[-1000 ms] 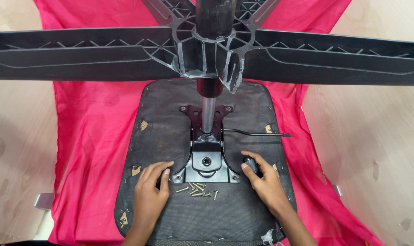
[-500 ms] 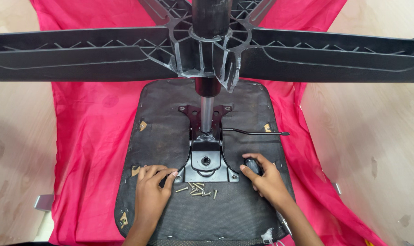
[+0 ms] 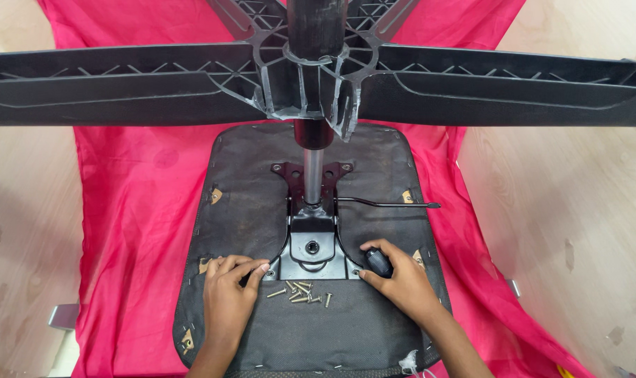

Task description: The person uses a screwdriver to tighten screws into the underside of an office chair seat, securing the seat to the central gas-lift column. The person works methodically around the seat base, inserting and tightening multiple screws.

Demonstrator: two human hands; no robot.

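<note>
I see a pale wood-look floor (image 3: pixel 556 182) on both sides, scuffed with dark marks, under even soft light. A crumpled pink-red cloth (image 3: pixel 136 203) is spread over its middle.

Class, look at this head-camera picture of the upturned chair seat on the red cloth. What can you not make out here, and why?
1. Head view: what the right hand grips; only a dark rounded part shows between its fingers.
2. Head view: the left hand covers the plate's near-left corner.
3. Head view: the star base arms are cut off by the edges.
4. Head view: the screws are too small to count.
</note>
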